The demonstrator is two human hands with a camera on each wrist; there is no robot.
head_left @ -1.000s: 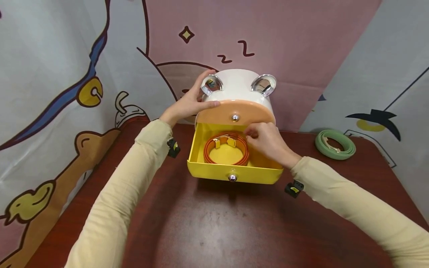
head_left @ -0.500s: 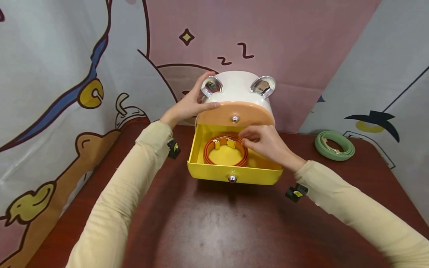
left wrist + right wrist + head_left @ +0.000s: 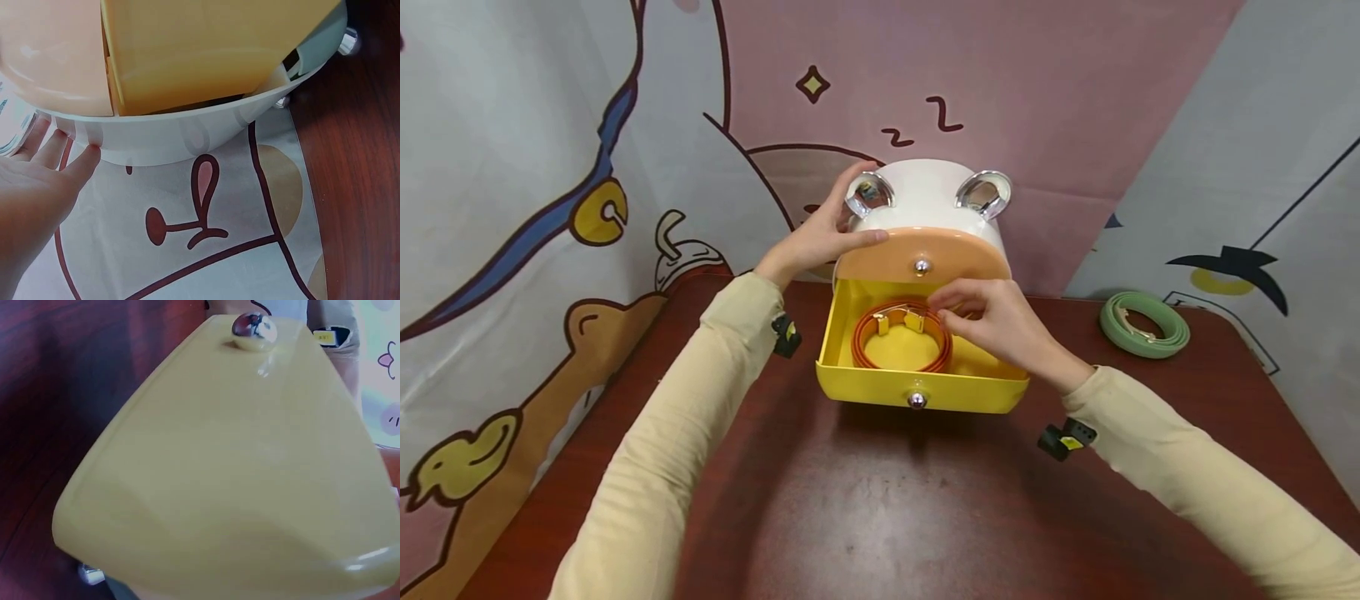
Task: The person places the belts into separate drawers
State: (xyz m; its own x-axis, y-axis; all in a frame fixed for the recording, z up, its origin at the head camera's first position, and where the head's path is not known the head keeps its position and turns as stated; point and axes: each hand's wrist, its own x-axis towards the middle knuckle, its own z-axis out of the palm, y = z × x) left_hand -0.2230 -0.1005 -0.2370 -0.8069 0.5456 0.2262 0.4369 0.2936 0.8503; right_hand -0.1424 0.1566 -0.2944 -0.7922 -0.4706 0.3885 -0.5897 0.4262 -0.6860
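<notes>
A white drawer box point(image 3: 925, 190) with silver ears stands against the backdrop. Its peach upper drawer point(image 3: 895, 254) is closed, while the yellow drawer point(image 3: 880, 385) below is pulled out. Inside the yellow drawer lies a coiled orange belt point(image 3: 859, 346) with gold buckle parts. My left hand point(image 3: 816, 240) presses on the box's upper left, thumb on the front; its extended fingertips touch the white shell in the left wrist view. My right hand point(image 3: 996, 321) reaches into the drawer and pinches the coil's right rim. The right wrist view shows the drawer's front, hiding that hand's fingertips.
A coiled green belt point(image 3: 1145, 325) lies on the dark wooden table point(image 3: 865, 517), right of the box. A printed cloth backdrop point(image 3: 1037, 100) rises behind and at the left. The drawer's silver knob point(image 3: 917, 400) juts toward me.
My right hand has shifted slightly left, its curled fingers loosening and reaching onto the orange belt's rim. The left hand stays on the box, and the drawer has not moved.
</notes>
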